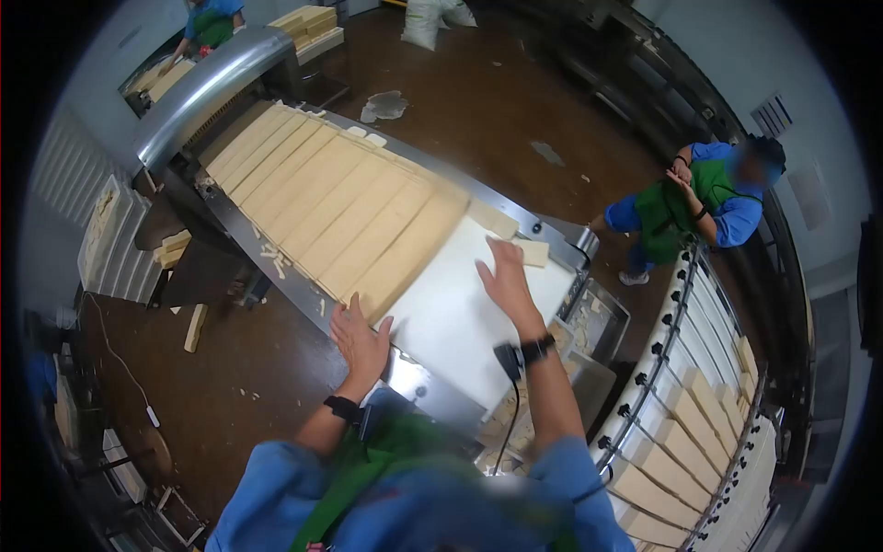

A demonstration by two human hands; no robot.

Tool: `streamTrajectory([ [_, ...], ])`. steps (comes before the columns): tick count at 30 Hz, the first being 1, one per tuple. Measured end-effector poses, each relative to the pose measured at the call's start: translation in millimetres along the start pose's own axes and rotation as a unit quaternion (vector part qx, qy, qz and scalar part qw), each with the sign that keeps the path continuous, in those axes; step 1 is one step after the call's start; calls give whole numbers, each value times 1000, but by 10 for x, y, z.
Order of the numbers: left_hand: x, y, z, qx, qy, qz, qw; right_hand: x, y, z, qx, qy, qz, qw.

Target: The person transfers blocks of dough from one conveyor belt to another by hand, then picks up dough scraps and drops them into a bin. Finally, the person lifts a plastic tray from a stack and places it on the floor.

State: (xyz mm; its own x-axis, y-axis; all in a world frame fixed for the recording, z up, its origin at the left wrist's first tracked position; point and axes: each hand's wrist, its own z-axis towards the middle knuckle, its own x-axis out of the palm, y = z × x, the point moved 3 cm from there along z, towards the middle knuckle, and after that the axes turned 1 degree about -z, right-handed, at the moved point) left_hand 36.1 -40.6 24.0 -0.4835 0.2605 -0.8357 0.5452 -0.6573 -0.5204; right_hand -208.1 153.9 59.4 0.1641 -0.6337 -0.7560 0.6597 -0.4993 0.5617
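Note:
My left hand [361, 340] is open, its fingers spread at the near end of the last long, pale tan slab [391, 267] in a row. My right hand [506, 283] is also open, thumb and fingers apart, over the white conveyor belt [446, 322]. Its fingertips are close to a small rectangular offcut [533, 253]; another short piece [493, 219] lies just beyond. The slabs lie side by side across the belt, back to an arched metal machine [216, 87]. Neither hand has anything in its grasp.
Crumbs and scraps [271, 258] line the belt's metal edge. At right, a curved roller conveyor [635, 405] carries more slabs, and a person in a green apron [713, 189] stands beside it. Bins with scraps [598, 317] sit under the belt's end. Another person [213, 23] works behind the machine.

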Motion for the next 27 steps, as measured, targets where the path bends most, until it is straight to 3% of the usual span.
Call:
streamTrajectory([
  [3, 112, 266, 192, 7, 30, -93, 995, 698, -205, 859, -16, 14, -20, 1000],
  [5, 182, 270, 285, -14, 49, -112, 992, 1007, -322, 1211, 8, 18, -111, 994],
  [6, 191, 242, 321, -6, 50, -111, 993, 1074, -305, 1313, 6, 19, -111, 994],
  [8, 210, 182, 373, -3, 50, -97, 994, 1213, -358, 1454, 127, 95, -201, 967],
  [12, 176, 92, 479, -61, 115, -102, 986, 1368, -287, 1573, 148, 118, -258, 947],
  [13, 183, 85, 473, -64, 115, -98, 987, 1440, -313, 1553, 118, 93, -277, 949],
  [15, 207, 57, 464, -63, 119, -92, 987, 1484, -392, 1468, 94, 67, -297, 948],
  [17, 234, 25, 462, -61, 101, -73, 990, 1397, -472, 1336, 75, 59, -226, 969],
  [21, 277, -67, 463, 35, 127, -52, 990, 686, -742, 535, 177, -26, -171, 969],
  [22, 252, -153, 456, 73, 177, -61, 980, 484, -772, 281, 192, -37, -176, 965],
  [25, 315, -315, 430, 163, 293, -82, 939, -29, -844, -485, 357, -70, -229, 903],
  [27, 378, -395, 398, 207, 245, -52, 946, -51, -861, -958, 247, -95, -322, 909],
])
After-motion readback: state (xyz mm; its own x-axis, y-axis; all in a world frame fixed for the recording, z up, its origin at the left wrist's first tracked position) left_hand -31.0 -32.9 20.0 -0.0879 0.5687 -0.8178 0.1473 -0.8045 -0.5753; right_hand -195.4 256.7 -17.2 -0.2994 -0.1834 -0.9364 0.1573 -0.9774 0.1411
